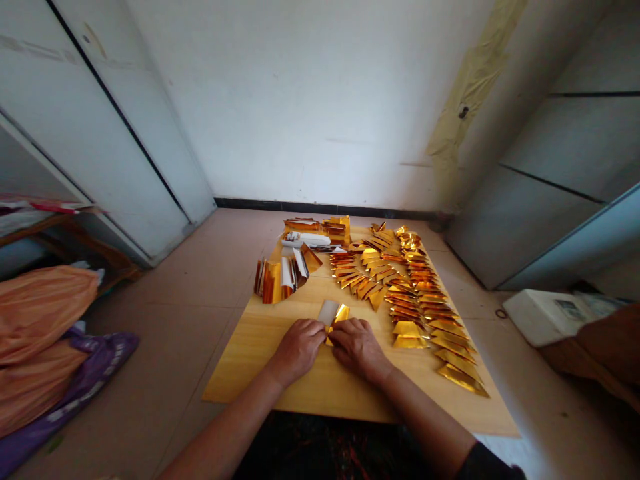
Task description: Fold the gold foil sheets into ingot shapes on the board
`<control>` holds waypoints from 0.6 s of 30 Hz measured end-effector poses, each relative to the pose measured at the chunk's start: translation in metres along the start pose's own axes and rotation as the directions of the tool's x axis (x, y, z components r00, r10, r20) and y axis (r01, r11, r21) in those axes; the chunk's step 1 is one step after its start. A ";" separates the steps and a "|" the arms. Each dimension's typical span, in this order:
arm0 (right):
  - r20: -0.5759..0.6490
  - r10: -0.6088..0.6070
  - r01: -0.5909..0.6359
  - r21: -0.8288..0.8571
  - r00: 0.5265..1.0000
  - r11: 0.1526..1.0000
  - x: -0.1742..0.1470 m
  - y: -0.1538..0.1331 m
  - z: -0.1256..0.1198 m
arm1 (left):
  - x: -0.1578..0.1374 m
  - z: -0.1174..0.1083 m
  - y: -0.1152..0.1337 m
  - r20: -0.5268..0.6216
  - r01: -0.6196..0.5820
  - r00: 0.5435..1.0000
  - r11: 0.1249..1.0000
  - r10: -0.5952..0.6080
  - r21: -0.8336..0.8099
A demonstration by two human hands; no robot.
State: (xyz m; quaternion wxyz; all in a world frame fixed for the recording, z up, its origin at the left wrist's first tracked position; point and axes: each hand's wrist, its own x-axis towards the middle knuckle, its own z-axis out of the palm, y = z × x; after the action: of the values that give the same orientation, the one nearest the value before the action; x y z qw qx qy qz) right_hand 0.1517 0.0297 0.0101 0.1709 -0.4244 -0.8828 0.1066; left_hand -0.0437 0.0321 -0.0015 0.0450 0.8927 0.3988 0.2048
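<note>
A sheet of gold foil paper (342, 313), partly folded and showing a grey-white back, lies under my fingers near the front of the wooden board (250, 373). My left hand (301, 348) grips its left side with the fingers curled in. On its right side, my right hand (361, 345) pinches the foil, fingertips close to those of the left. The thumbs and the fold's lower part are mostly hidden. Rows of folded gold foil pieces (410, 333) overlap on the board's right. Loose curled foil sheets (273, 280) stand at its left.
Behind the sheets is a white tray (295, 241) with small things in it, beside more gold sheets (340, 230). Orange and purple bags (45, 333) lie on the left floor. A white box (545, 315) stands right of the board; a white wall (310, 113) rises behind.
</note>
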 end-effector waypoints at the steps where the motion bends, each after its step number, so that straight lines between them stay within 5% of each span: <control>1: 0.002 -0.008 0.008 0.004 1.000 1.000 0.000 0.001 0.000 | -0.002 -0.001 0.000 -0.006 -0.009 1.000 1.000 0.009 -0.003; 18: -0.114 -0.118 0.129 0.096 0.986 0.987 0.008 0.019 0.004 | -0.001 0.004 0.014 -0.113 0.031 0.993 0.990 -0.016 0.137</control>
State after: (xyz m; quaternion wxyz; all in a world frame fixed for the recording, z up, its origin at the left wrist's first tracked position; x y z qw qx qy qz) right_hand 0.1589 0.0471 0.0020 0.2465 -0.3646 -0.8902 0.1179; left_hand -0.0326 0.0222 -0.0018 -0.0372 0.8760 0.4245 0.2257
